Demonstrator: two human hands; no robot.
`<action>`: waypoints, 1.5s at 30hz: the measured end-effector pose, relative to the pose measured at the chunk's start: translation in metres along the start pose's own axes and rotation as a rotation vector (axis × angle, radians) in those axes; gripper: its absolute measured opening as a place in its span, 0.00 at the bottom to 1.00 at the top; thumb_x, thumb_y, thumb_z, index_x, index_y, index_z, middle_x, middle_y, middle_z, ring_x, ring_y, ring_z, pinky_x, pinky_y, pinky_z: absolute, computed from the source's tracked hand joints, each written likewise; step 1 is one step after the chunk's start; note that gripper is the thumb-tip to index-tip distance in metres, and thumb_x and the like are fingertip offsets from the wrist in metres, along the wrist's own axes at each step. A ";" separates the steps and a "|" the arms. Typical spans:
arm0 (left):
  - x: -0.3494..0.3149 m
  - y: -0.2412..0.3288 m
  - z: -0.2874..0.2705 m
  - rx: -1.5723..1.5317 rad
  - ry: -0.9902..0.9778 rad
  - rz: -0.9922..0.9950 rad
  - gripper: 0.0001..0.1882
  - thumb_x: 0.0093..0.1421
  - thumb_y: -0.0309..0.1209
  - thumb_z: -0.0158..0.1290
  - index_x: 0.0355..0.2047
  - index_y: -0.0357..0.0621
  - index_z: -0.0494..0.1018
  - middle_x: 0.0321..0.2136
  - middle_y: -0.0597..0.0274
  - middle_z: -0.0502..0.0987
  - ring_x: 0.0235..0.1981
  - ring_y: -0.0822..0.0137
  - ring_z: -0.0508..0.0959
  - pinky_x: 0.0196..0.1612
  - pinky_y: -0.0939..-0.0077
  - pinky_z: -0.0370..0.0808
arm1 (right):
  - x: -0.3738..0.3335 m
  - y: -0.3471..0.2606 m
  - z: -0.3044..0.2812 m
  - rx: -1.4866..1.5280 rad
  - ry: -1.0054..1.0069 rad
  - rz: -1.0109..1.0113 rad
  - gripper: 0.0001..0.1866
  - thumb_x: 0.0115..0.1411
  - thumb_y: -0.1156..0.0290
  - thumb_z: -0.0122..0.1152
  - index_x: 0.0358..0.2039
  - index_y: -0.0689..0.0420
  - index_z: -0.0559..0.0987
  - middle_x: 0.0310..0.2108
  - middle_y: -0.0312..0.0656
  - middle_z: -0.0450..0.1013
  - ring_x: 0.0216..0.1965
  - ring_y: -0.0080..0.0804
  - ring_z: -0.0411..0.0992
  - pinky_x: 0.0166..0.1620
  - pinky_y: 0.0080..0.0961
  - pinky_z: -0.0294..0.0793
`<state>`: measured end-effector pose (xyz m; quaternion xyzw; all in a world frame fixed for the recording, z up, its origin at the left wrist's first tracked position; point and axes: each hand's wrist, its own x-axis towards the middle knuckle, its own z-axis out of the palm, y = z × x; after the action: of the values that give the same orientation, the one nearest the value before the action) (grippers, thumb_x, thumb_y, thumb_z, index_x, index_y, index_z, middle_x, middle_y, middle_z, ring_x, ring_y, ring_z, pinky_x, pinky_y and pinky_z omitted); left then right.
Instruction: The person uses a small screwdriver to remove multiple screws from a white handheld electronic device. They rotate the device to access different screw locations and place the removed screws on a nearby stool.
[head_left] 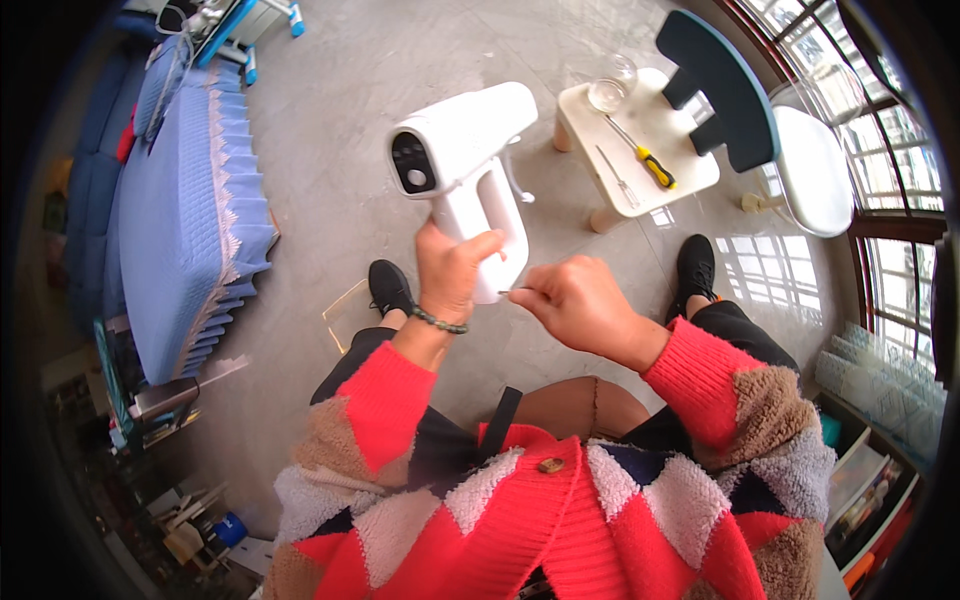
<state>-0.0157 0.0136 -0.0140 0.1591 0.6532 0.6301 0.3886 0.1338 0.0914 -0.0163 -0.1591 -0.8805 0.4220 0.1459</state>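
My left hand (452,268) is closed round the grip of a white pistol-shaped handheld appliance (470,130), its kind not certain. The appliance is held up over the floor, with a dark panel and a round pale button on its end and a looped handle below. At the bottom of that handle, the fingers of my right hand (580,305) are pinched together. A small thin tip shows between them, too little to name. To the right, a yellow-and-black screwdriver (655,168) and a thinner screwdriver with a clear handle (622,185) lie on a small chair seat.
The cream chair (690,178) with a dark backrest (735,90) also carries a clear glass dish (605,95). A white seat (815,170) stands by the window. On the left is a blue-covered bed (175,220). An open drawer (870,490) is at lower right.
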 end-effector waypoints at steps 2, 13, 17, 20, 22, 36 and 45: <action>-0.001 -0.001 -0.002 0.235 -0.004 0.191 0.15 0.45 0.23 0.57 0.35 0.31 0.71 0.25 0.60 0.77 0.25 0.70 0.77 0.30 0.76 0.74 | 0.001 0.001 0.004 0.734 -0.240 0.676 0.13 0.56 0.61 0.61 0.25 0.59 0.75 0.08 0.38 0.63 0.12 0.36 0.67 0.18 0.33 0.65; 0.012 0.015 -0.009 -0.111 0.044 -0.061 0.17 0.42 0.22 0.53 0.35 0.31 0.70 0.27 0.56 0.77 0.23 0.68 0.77 0.27 0.74 0.74 | 0.006 -0.012 -0.004 -0.538 0.142 -0.326 0.10 0.56 0.65 0.59 0.37 0.54 0.73 0.21 0.35 0.62 0.19 0.29 0.65 0.23 0.26 0.67; 0.009 0.016 -0.011 -0.130 0.017 -0.132 0.16 0.44 0.20 0.51 0.37 0.31 0.70 0.26 0.56 0.75 0.23 0.67 0.76 0.27 0.73 0.74 | 0.006 -0.008 -0.010 -0.597 0.076 -0.375 0.08 0.56 0.66 0.58 0.32 0.53 0.71 0.22 0.34 0.60 0.21 0.29 0.66 0.23 0.26 0.66; 0.006 0.010 -0.015 -0.153 -0.027 -0.176 0.16 0.42 0.21 0.54 0.34 0.32 0.70 0.25 0.57 0.75 0.22 0.69 0.76 0.26 0.74 0.74 | 0.004 -0.005 0.000 -0.333 0.063 -0.255 0.08 0.56 0.65 0.59 0.26 0.53 0.71 0.14 0.35 0.61 0.12 0.32 0.61 0.18 0.30 0.62; 0.000 0.003 -0.014 -0.123 0.007 -0.160 0.16 0.42 0.22 0.54 0.34 0.32 0.70 0.24 0.57 0.75 0.22 0.68 0.76 0.26 0.74 0.74 | 0.005 -0.004 0.005 0.149 -0.006 0.025 0.13 0.59 0.63 0.57 0.22 0.57 0.72 0.08 0.33 0.57 0.08 0.31 0.55 0.15 0.32 0.56; 0.010 0.003 -0.011 -0.103 -0.009 -0.212 0.14 0.49 0.24 0.56 0.36 0.30 0.70 0.24 0.57 0.75 0.23 0.67 0.76 0.27 0.72 0.74 | -0.002 0.004 -0.004 -0.630 -0.027 -0.282 0.13 0.55 0.62 0.61 0.36 0.54 0.72 0.28 0.38 0.69 0.23 0.36 0.71 0.23 0.32 0.68; -0.007 -0.009 -0.007 0.108 -0.106 -0.037 0.17 0.43 0.24 0.55 0.36 0.31 0.71 0.26 0.57 0.77 0.23 0.69 0.77 0.27 0.74 0.74 | -0.009 -0.005 0.011 0.412 -0.308 0.540 0.12 0.60 0.65 0.55 0.24 0.59 0.72 0.09 0.36 0.62 0.10 0.25 0.55 0.16 0.25 0.58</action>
<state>-0.0137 0.0025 -0.0213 0.2005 0.6677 0.5773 0.4251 0.1372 0.0770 -0.0207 -0.2873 -0.7150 0.6328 -0.0761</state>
